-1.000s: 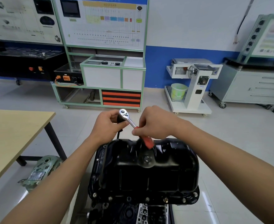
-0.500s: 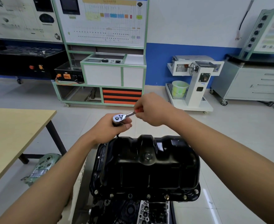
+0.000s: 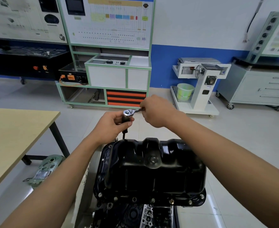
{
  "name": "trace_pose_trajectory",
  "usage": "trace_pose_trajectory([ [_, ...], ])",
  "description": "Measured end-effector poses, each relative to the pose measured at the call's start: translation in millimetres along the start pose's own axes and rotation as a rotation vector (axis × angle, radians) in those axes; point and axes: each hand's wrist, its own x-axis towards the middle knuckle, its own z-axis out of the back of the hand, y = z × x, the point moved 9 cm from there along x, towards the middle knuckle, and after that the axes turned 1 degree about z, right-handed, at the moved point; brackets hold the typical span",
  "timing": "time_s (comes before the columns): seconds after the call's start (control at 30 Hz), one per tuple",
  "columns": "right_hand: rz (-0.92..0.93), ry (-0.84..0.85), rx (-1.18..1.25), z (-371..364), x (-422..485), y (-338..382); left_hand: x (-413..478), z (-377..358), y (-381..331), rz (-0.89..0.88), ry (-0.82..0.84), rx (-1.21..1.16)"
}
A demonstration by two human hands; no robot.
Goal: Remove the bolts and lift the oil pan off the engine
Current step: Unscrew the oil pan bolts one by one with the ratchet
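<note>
A: Glossy black pressed-steel oil pan, seated where?

B: Sits bottom-up on the dark engine block, low in the middle, between the two forearms. Carries small silver bolts along the near flange.

A: And the hands?

B: Both clamped on one tool, raised over the pan's far edge. Grips, with the left hand, the head of a chrome ratchet wrench and the top of its thin black extension bar. Holds, with the right hand, the wrench handle, just beside the left, knuckles up.

A: Extension reaching what?

B: Drops to the pan's far left corner. Tip hidden behind the rim, so contact impossible to tell.

A: Further out?

B: To the left, a greenish cast-metal housing on the pale tiled floor, near a light wooden worktop on black legs. Beyond, a green-framed white training cabinet with orange drawer fronts. To its right, a pale green plastic bucket on a white wheeled stand.
</note>
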Motion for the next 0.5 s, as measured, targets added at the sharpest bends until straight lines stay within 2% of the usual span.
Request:
trace_pose_trajectory([
  [0.07, -0.006, 0.05, -0.007, 3.8, -9.4, 0.5, 1.0, 2.2, 0.1, -0.018, -0.04, 0.014],
  [0.2, 0.032, 0.204, 0.126, 2.9, -28.5, 17.9, 4.8, 1.5, -1.6, -0.063, -0.075, 0.079],
  [0.33, 0.128, 0.17, 0.245, 6.6, -40.8, 47.5, 6.5, -2.9, -5.5, -0.109, -0.09, 0.111],
  [0.43, 0.112, 0.197, 0.329, 3.2, -39.4, 46.9, 5.1, -0.5, -5.9, -0.121, -0.121, 0.107],
  [0.5, 0.082, 0.249, 0.293, -0.6, -35.5, 37.4, 4.6, 3.4, -3.5, -0.106, -0.122, 0.089],
])
